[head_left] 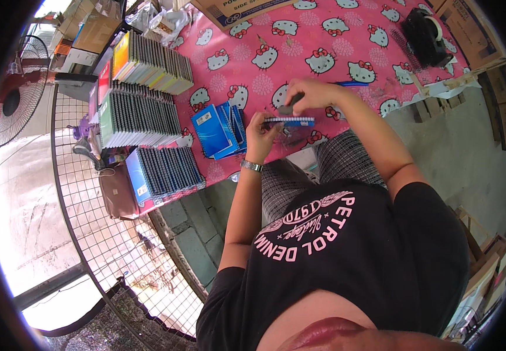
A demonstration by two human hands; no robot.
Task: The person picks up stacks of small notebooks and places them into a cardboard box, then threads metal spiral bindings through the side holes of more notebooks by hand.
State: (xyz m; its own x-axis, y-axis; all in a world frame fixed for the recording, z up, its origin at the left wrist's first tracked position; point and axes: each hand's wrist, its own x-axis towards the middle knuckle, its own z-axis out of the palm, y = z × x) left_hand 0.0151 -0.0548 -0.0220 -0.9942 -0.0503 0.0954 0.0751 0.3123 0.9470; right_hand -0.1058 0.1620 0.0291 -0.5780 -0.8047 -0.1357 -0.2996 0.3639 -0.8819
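Note:
My left hand (260, 136) is closed on the end of a blue spiral notebook (300, 123), held on edge with its white coil upward near the table's front edge. Above that coil, my right hand (311, 96) pinches a small dark grey piece (291, 105). Its kind is not clear, and I cannot tell whether it touches the notebook. Left of my left hand lies a loose, fanned pile of blue notebooks (212, 131).
Rows of spiral notebooks fill the table's left side: yellow (153, 61), green (139, 117) and blue (165, 169). A blue pen-like item (352, 83) lies beyond my right wrist. A black tape dispenser (425, 38) and a cardboard box (469, 32) stand far right. The pink tablecloth (294, 44) has cat faces.

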